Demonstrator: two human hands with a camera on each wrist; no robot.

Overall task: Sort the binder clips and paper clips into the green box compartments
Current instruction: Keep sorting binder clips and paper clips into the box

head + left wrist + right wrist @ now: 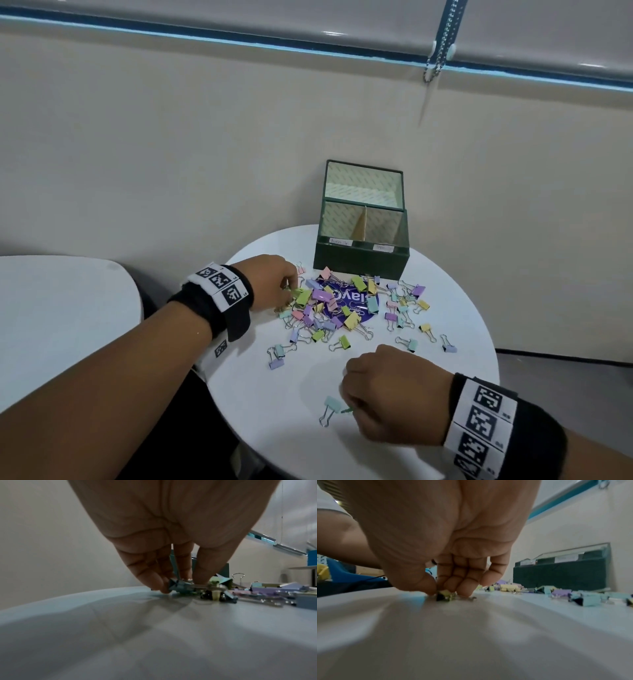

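- The pile of pastel metal binder clips (346, 308), with a few thin wire paper clips that are hard to pick out, lies scattered over the middle of the round white surface (455, 346), partly on a blue printed sticker (352, 301).
- The dark green two-compartment cardboard box (361, 262) stands just behind the pile with its lid raised; both labelled compartments look empty, so sorting appears barely begun.
- The left hand (270, 279) is pinching a small teal binder clip (178, 586) at the pile's left edge.
- The right hand (387, 387) is curled down on a small yellow-green binder clip (445, 595) near the front; a mint binder clip (330, 407) lies just beside it.
- Risks: wire handles in the pile look tangled, so a lift could drag neighbours off the rim; the labels are too small to read, so a clip could go in the wrong compartment.
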